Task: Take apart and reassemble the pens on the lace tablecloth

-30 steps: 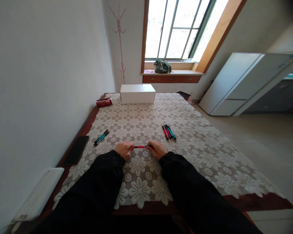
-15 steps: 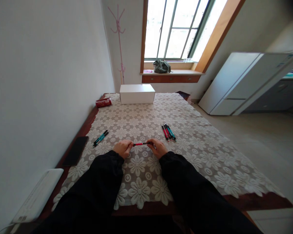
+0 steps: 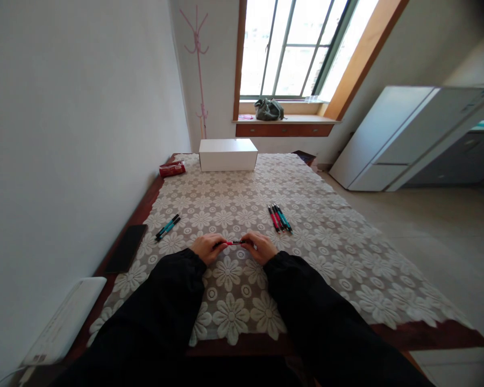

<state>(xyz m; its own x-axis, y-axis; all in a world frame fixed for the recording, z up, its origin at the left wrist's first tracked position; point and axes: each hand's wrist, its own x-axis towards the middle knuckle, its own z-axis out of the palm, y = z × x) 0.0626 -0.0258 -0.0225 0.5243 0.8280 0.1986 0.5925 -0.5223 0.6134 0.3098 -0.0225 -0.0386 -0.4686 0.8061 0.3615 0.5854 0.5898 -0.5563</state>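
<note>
Between my two hands a red and black pen (image 3: 234, 243) lies level, just above the near part of the table. The fingers of my left hand (image 3: 208, 248) pinch its left, red end. At its right, black end my right hand (image 3: 260, 246) pinches it too; both tips are hidden by fingers. Right of my right hand, several red and teal pens (image 3: 280, 218) lie side by side on the lace cloth. Two teal and black pens (image 3: 168, 227) lie left of my left hand.
The lace tablecloth (image 3: 229, 201) covers a dark red table. A white box (image 3: 228, 156) stands at the far end, beside a red packet (image 3: 172, 169). Along the left edge lie a black phone (image 3: 126, 248) and a white device with a cable (image 3: 66, 322), near the wall.
My left hand has slid right along the pen, closer to my right hand, so less of the pen shows. My right hand has barely moved.
</note>
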